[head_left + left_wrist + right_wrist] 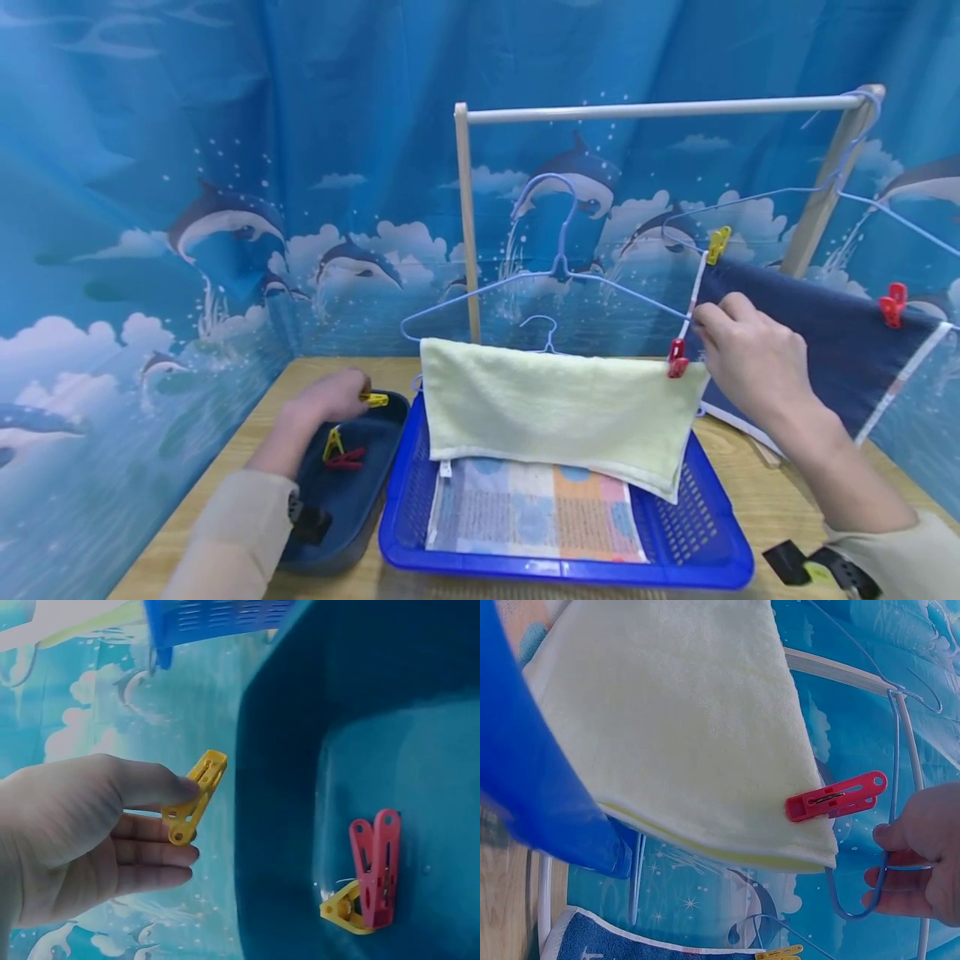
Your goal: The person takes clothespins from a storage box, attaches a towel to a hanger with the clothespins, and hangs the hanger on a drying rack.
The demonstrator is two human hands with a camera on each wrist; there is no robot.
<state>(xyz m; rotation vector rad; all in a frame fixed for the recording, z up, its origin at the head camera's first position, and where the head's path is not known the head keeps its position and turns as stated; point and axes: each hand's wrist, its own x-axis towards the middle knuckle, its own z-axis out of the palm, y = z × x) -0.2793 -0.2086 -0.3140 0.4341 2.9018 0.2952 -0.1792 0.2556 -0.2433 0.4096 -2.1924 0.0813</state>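
Note:
My left hand (334, 395) pinches a yellow clothespin (196, 796) between thumb and fingers, above the far end of a dark blue tray (352, 492). Another yellow clothespin (343, 909) and a red clothespin (379, 870) lie inside that tray. With its fingers curled round the wire, my right hand (753, 358) grips the right end of a light blue hanger (561, 265). A pale yellow towel (555, 400) is draped over the hanger's lower bar. One red clothespin (836, 797) clips the towel near its right corner; the left corner carries no clip.
Below the towel stands a blue basket (562, 569) holding a patterned cloth (532, 508). Behind it rises a rack with a white rail (660, 109). At right, a navy towel (810, 333) hangs from another hanger (787, 192) by yellow and red clothespins. A dolphin-print curtain (360, 125) surrounds the table.

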